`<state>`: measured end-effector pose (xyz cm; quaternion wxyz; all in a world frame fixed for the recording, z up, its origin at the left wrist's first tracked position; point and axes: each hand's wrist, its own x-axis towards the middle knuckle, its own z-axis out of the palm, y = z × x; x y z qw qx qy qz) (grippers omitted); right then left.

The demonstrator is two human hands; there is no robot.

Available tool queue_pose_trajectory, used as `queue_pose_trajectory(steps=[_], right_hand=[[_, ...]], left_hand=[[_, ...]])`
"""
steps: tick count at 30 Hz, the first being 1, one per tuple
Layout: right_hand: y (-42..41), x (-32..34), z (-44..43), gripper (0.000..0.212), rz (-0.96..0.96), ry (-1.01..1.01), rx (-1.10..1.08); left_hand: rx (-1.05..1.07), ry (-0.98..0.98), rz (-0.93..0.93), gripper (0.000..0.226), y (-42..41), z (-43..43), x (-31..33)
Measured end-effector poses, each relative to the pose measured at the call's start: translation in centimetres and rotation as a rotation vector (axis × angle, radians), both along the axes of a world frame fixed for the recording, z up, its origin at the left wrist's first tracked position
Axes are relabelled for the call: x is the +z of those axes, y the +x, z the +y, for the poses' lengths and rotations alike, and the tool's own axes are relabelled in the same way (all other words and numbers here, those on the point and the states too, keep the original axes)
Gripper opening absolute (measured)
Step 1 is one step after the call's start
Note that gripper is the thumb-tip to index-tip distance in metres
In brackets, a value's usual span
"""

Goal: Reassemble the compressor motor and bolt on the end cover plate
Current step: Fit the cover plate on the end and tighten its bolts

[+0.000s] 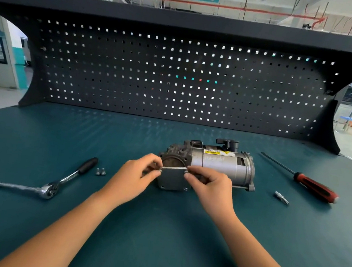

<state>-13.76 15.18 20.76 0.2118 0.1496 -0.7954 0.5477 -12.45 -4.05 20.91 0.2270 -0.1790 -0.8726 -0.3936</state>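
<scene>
On the tabletop (158, 241), near its middle, the motor (218, 162) lies on its side with one end toward the person, and the plate (173, 180) stands against that end. The left hand (134, 180) and right hand (212, 187) each pinch a top corner of the plate, fingers (153, 161) curled at the edge where a bolt head (186, 172) shows at each corner. Whether those bolts are threaded in yet I cannot tell. The two lower holes look empty.

The step in hand, as I judge it, is seating the plate and starting its bolts by finger. Hold the plate flat to the face with the holes lined up, and spin each bolt in lightly before any tightening. Then work corner to opposite corner so it draws down evenly. A tilted plate risks cross-threading.

Two spare bolts (101, 171) lie to the left, just beside the ratchet (48, 189) handle. A screwdriver (309, 183) and a small bit (281, 197) lie right of the motor, well apart from the hands. Nothing lies between the hands and the plate.
</scene>
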Motion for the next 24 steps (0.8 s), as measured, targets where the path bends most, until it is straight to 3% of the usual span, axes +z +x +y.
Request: queue_pose_trajectory(steps=[5, 14, 20, 24], right_hand=[[-0.1, -0.3, -0.4, 0.014, 0.059, 0.049, -0.026], [-0.1, -1.0, -0.5, 0.007, 0.045, 0.051, -0.021], [0.3, -1.2, -0.4, 0.026, 0.051, 0.057, -0.041], [0.3, -1.3, -0.7, 0.011, 0.077, 0.097, -0.043]], left_hand=[[0.042, 0.027, 0.075, 0.037, -0.4, -0.1, 0.0], [0.109, 0.164, -0.040, 0.025, -0.1, 0.2, 0.4], [0.084, 0.113, -0.100, 0.024, 0.1, -0.2, 0.8], [0.094, 0.123, -0.094, 0.029, 0.0, -0.5, 0.8]])
